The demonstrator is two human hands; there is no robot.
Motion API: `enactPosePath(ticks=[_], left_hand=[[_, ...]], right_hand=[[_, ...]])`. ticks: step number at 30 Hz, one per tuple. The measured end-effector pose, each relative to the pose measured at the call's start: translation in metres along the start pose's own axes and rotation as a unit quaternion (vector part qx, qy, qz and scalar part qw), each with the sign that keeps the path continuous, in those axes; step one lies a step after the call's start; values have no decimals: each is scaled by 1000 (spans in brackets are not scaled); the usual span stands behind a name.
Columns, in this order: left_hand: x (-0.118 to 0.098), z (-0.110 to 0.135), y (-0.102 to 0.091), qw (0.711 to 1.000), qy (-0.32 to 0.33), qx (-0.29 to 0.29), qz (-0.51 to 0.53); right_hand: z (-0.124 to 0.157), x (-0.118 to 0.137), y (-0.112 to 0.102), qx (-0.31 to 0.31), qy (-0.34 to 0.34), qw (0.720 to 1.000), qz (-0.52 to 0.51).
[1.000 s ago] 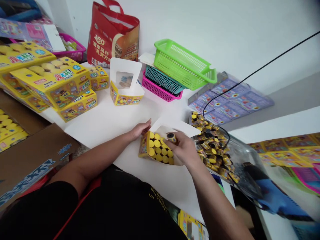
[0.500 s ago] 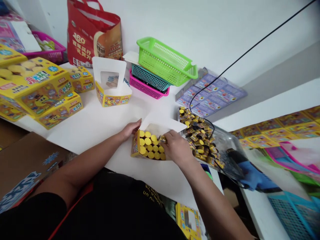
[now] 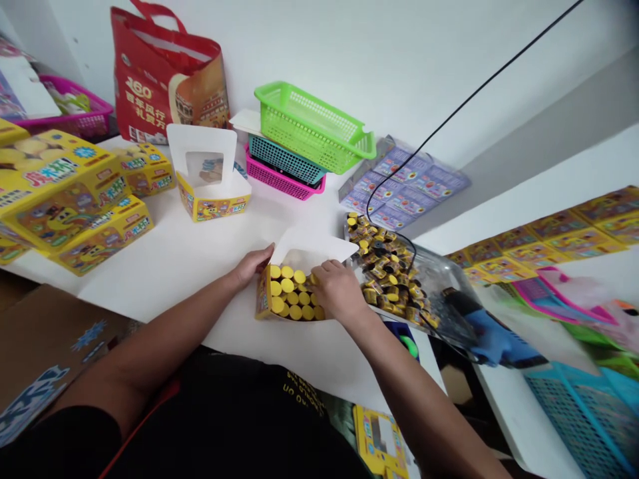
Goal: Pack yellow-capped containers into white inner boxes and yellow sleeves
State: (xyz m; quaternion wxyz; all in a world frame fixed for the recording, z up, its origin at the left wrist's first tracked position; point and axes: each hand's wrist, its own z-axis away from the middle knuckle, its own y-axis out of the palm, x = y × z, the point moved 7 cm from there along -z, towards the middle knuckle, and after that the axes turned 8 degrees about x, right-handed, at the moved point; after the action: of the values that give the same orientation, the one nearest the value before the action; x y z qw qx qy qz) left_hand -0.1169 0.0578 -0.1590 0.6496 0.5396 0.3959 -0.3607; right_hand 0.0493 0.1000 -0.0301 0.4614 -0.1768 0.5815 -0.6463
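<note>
An open yellow display box (image 3: 262, 299) stands on the white table, its white lid (image 3: 314, 244) folded up at the back. Rows of small round tubs with yellow lids (image 3: 295, 313) fill much of it, standing upright. My left hand (image 3: 252, 265) grips the box's back left corner, some fingers hidden behind it. Inside the right part of the box, my right hand (image 3: 337, 287) has its fingers closed on a small tub, mostly hidden by them. A metal tray (image 3: 446, 273) at the right holds a heap of loose tubs (image 3: 382, 266).
Another open box (image 3: 214, 207) stands behind, left of stacked green, blue and pink baskets (image 3: 314, 126). Filled yellow boxes (image 3: 70, 193) are piled at the left by a red bag (image 3: 170, 80). A black cable (image 3: 439, 136) crosses to the tray, near a blue tool (image 3: 494, 336).
My right hand has lowered its small tub into the box among the others. The left hand keeps its place on the box corner. The whole view has shifted slightly.
</note>
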Motion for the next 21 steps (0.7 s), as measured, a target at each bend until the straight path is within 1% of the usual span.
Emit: enactPosePath(ticks=[4,7,10,12,15,17,19,20,21], left_hand=[[1,1,-1,1000,-12,-11,-9],[-3,4,1,1000,-12,-18,-6],[-9,8,5,1000,-2,-16,-3],[-13,10,6,1000,3,-21,-6],[-14,11,6,1000,7,-24,-14],[-13,11,6,999,13,-21,-24],[-10,10,4,999,17,-22,-29],[-9,9,3,999,18,-25,-27],[-7,8,2,999,17,-27,-25]], right_hand=[[5,-11,3,-39,-1,998,-49],[7,-13,3,-68,-6,995,-79],[7,-11,-1,-100,-17,990,-100],[7,-8,-3,-109,-19,987,-118],[9,-4,-4,-117,-11,983,-144],[14,-3,-6,-140,-19,977,-159],[20,-12,-10,-187,-26,965,-181],[23,-25,-12,-214,-12,957,-194],[25,-43,-12,-235,21,950,-204]])
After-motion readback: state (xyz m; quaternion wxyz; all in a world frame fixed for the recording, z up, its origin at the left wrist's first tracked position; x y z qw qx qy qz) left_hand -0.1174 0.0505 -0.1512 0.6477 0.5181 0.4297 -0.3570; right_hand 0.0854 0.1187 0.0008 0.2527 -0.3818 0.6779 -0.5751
